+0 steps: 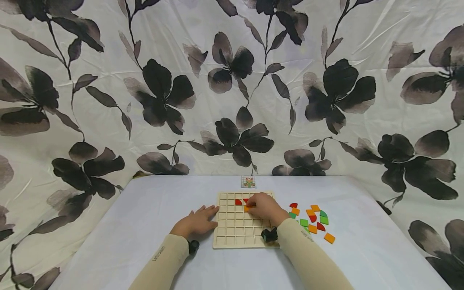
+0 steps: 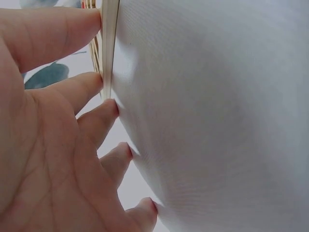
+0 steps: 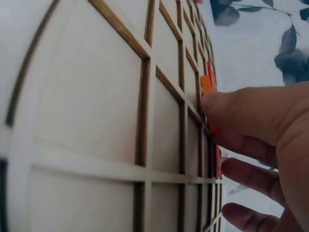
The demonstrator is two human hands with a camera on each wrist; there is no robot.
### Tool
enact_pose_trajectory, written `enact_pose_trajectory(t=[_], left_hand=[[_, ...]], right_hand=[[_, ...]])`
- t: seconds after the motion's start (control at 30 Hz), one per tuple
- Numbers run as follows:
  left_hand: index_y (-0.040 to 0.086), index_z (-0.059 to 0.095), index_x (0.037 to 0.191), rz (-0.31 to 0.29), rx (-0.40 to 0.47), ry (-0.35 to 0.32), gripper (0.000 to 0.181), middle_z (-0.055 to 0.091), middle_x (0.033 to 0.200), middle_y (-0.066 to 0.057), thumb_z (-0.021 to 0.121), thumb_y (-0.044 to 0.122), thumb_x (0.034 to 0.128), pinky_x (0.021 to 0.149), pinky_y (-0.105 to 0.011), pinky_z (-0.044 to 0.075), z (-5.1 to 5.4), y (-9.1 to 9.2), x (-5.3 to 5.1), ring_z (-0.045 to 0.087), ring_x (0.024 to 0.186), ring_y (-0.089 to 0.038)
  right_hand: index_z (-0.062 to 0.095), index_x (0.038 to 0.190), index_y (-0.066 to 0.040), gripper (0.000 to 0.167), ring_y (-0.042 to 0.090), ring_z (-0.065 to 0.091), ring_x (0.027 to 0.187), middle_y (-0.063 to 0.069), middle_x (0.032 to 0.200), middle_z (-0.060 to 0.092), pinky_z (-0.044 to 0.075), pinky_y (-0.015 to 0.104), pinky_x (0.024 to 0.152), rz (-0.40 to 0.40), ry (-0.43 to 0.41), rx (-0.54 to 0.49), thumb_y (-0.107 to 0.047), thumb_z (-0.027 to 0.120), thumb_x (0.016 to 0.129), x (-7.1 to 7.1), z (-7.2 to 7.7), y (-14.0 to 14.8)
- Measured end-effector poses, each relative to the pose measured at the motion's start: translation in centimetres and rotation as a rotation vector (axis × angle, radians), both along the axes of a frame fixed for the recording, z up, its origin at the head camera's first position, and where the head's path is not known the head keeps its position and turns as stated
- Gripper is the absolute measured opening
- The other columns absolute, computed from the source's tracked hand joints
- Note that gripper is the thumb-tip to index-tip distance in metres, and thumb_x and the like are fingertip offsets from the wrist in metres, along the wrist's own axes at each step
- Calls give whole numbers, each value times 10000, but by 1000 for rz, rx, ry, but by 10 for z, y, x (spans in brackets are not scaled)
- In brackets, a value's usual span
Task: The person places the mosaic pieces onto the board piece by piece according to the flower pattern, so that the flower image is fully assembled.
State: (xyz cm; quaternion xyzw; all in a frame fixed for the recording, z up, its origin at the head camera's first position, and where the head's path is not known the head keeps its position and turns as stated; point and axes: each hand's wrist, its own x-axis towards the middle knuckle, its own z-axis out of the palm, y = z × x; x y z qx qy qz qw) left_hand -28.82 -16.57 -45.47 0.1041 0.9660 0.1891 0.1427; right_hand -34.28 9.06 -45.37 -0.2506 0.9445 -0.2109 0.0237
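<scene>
A pale wooden grid board [image 1: 232, 231] lies on the white table. My left hand [image 1: 195, 222] rests at the board's left side with its fingers spread; in the left wrist view, thumb and index fingertip touch the board's edge [image 2: 110, 43]. My right hand [image 1: 267, 207] is over the upper right of the board and pinches an orange square tile [image 1: 246, 209] between thumb and index finger. In the right wrist view the orange tile [image 3: 206, 86] stands tilted at the grid. Red quarter-round tiles [image 1: 238, 201] sit in cells just beyond it, partly hidden by the hand.
Right of the board lie several loose tiles: orange squares [image 1: 329, 238], green pieces [image 1: 303, 222] and red quarter-rounds [image 1: 321, 227], some partly behind the right forearm. A small pattern card [image 1: 248, 182] lies at the table's far edge, before a floral curtain [image 1: 232, 100].
</scene>
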Motion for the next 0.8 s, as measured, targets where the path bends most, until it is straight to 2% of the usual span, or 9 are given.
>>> enact_pose_trajectory(t=[0.2,0.43,0.67,0.8], left_hand=[[141,389,1493,0,6,3,607,350,1568,-85,558,318,937,1145,-689,109,1,1,0,214,1476,-393],[152,379,1498,-3,-14,18,612,342,1574,-64,538,348,941,1149,-680,129,-7,1,-4,218,1480,-377],[148,388,1493,5,-5,10,612,343,1573,-71,547,343,936,1145,-688,117,-8,1,-5,214,1479,-384],[156,388,1494,5,-7,15,610,344,1573,-65,549,345,936,1147,-684,124,-9,0,-6,216,1479,-380]], right_hand=[[766,954,-149,104,195,618,985,-15,998,716,508,391,928,-14,8,-17,-173,721,863,-2,-1,-2],[780,889,-156,68,200,629,971,-23,957,718,508,403,928,-21,3,-36,-179,719,869,-1,2,-3],[773,933,-172,97,197,623,1012,-23,1018,711,502,405,949,-26,1,-27,-207,690,897,0,1,0],[763,978,-184,119,190,617,1019,-37,1022,707,495,412,963,-67,-1,-2,-227,681,903,1,5,9]])
